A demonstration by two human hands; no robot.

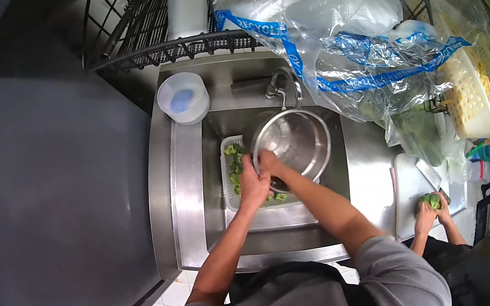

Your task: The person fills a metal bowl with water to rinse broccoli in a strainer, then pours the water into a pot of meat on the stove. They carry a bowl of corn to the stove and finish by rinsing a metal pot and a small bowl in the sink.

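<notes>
A round metal bowl (312, 148) is tilted over the sink, below the faucet (277, 90). My left hand (253, 184) grips its left rim. My right hand (270, 163) reaches inside the bowl near the same side; its fingers are partly hidden, and what they hold, if anything, cannot be made out. Under the bowl, in the sink (218, 222), sits a white basket (229, 188) with green vegetable pieces (234, 168) in it, partly covered by the bowl and my hands.
White round containers (187, 114) stand at the sink's back left corner. A plastic bag (360, 69) hangs at the back right. On the right, a co-worker's hands (434, 212) hold a green vegetable over a cutting board (407, 191) with a knife (428, 173).
</notes>
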